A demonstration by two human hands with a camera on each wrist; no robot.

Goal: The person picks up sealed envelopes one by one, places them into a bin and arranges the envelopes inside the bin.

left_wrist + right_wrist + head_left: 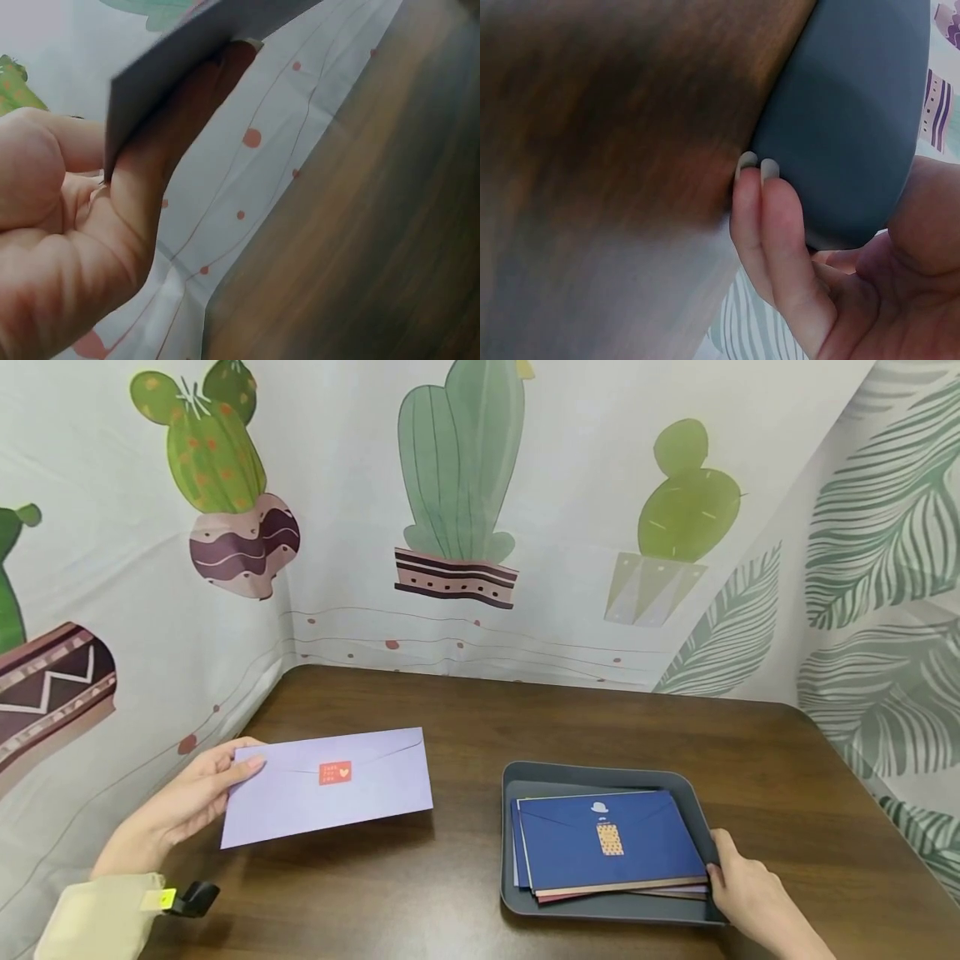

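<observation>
A lavender envelope (330,806) with a red heart sticker is pinched at its left end by my left hand (183,793), thumb on the front and fingers behind. It is held up over the left part of the table; in the left wrist view the envelope (172,71) shows edge-on and dark. My right hand (761,893) grips the right rim of a dark grey tray (603,907), and in the right wrist view fingertips press the outer wall of the tray (840,127). Inside the tray lies a stack of envelopes, topped by a navy blue envelope (652,835) with a patterned sticker.
The brown wooden table (465,718) has rounded far corners. Behind it hangs a white cloth (337,527) printed with cacti, and a leaf-patterned cloth (885,635) hangs at the right. A black device (197,899) is strapped at my left wrist.
</observation>
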